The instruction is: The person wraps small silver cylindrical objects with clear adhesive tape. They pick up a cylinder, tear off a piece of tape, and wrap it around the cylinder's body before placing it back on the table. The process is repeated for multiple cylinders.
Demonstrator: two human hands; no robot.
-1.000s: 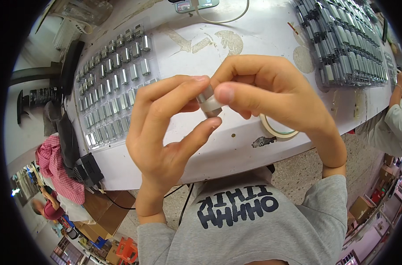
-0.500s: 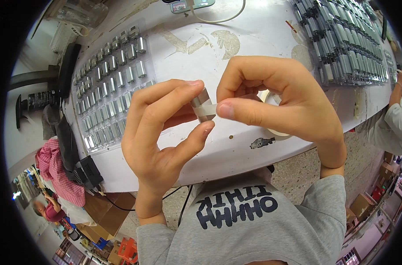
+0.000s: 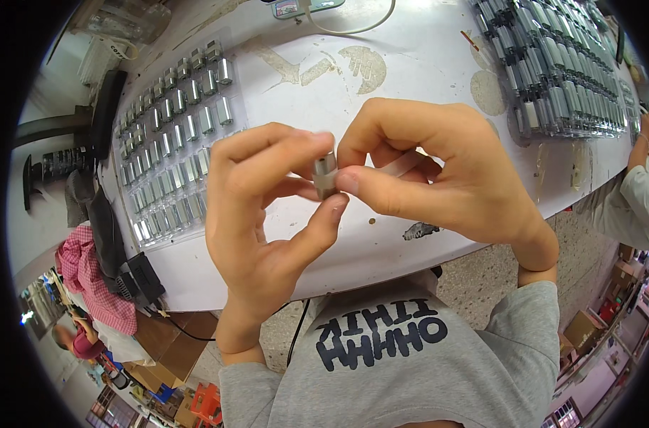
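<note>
A small silver metal cylinder (image 3: 325, 165) stands nearly upright between the fingertips and thumb of my left hand (image 3: 256, 207). A band of pale, translucent tape goes round its middle. My right hand (image 3: 452, 167) pinches that tape with thumb and forefinger right against the cylinder. More of the tape strip (image 3: 401, 164) runs back through the curled fingers of this hand. The tips of those fingers are partly hidden.
Silver pieces (image 3: 179, 135) stand in rows in a clear plastic tray on the left of the white table (image 3: 289, 107). Stacked filled trays (image 3: 567, 78) are at the far right. A white cable (image 3: 360, 33) loops at the back. A co-worker's arm (image 3: 641, 146) shows at the right edge.
The cylinder has turned more upright, and the tape lies closer round it. My right hand has shifted slightly left. The tape roll seen behind it earlier is out of sight.
</note>
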